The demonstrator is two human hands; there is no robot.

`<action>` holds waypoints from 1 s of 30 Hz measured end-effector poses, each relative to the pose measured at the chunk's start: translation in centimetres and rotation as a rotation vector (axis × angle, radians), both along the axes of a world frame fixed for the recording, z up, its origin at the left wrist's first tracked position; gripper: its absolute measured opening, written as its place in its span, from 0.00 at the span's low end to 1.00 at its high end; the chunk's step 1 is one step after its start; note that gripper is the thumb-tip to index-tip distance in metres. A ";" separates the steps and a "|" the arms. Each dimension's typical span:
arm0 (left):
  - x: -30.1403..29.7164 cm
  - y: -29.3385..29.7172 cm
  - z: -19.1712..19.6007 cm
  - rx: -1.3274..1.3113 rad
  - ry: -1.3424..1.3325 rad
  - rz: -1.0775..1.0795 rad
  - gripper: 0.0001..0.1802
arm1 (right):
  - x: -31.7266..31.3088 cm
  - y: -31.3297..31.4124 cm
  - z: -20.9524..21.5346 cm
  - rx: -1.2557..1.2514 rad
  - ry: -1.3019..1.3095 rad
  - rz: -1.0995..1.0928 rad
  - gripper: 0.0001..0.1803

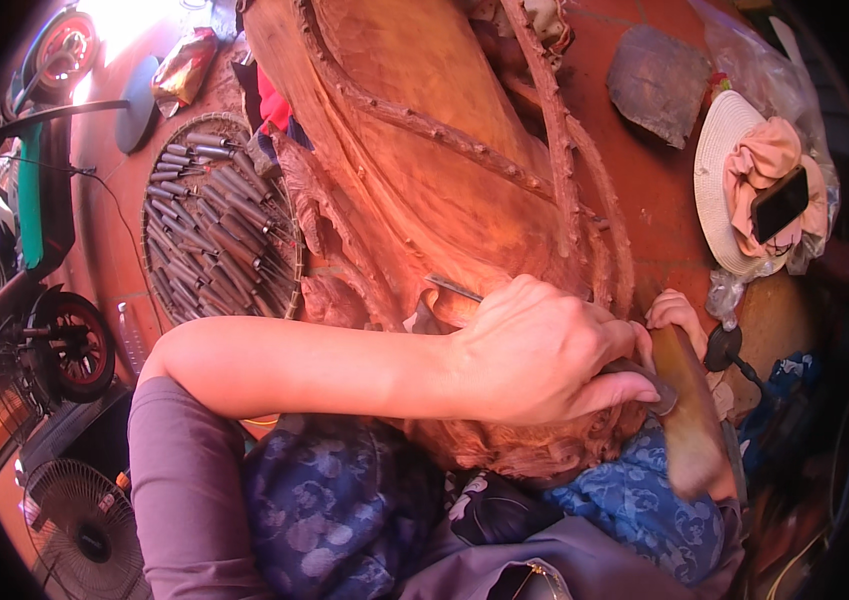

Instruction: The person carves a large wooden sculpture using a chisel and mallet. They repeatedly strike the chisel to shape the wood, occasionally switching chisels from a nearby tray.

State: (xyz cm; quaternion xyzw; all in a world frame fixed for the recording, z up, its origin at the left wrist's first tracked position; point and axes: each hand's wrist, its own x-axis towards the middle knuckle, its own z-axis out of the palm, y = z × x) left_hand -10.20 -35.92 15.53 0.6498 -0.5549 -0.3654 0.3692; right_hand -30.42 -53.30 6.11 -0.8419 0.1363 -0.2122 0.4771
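My left arm reaches across from the left, and my left hand (554, 350) is closed around a chisel (456, 288). The chisel's thin metal blade points left, onto the reddish-brown carved wood (424, 215); most of its handle is hidden in my fist. The butt of the handle shows past my fingers, close beside a yellowish-brown club-like wooden mallet (686, 390). My right hand (676, 308) curls around the mallet's far end, its fingers partly hidden. Whether mallet and chisel touch, I cannot tell. Raised vine-like branches run along the carved wood.
A round basket (296, 240) full of dark-handled chisels stands left of the carving. A straw hat (714, 190) carrying a pink cloth and a black phone (779, 205) lies at the right. At far left are a fan (89, 530) and a wheeled vehicle (69, 340).
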 end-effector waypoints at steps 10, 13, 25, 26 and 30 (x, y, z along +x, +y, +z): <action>-0.2 0.5 -0.8 -0.080 -0.072 -0.035 0.22 | -0.4 -0.4 -0.2 -0.032 -0.100 0.026 0.20; -0.2 0.3 -1.0 -0.088 -0.066 -0.047 0.22 | -0.4 -0.4 -0.6 -0.041 -0.035 0.023 0.20; 1.3 0.4 1.7 -0.185 -0.063 -0.337 0.24 | -0.1 -1.1 0.3 0.077 0.022 0.081 0.19; 0.8 0.7 1.5 -0.175 -0.027 -0.297 0.23 | 0.0 -0.9 0.1 0.108 0.040 0.067 0.19; -0.3 0.5 0.3 -0.163 0.020 -0.150 0.23 | -0.2 -0.7 0.1 0.141 0.068 0.045 0.20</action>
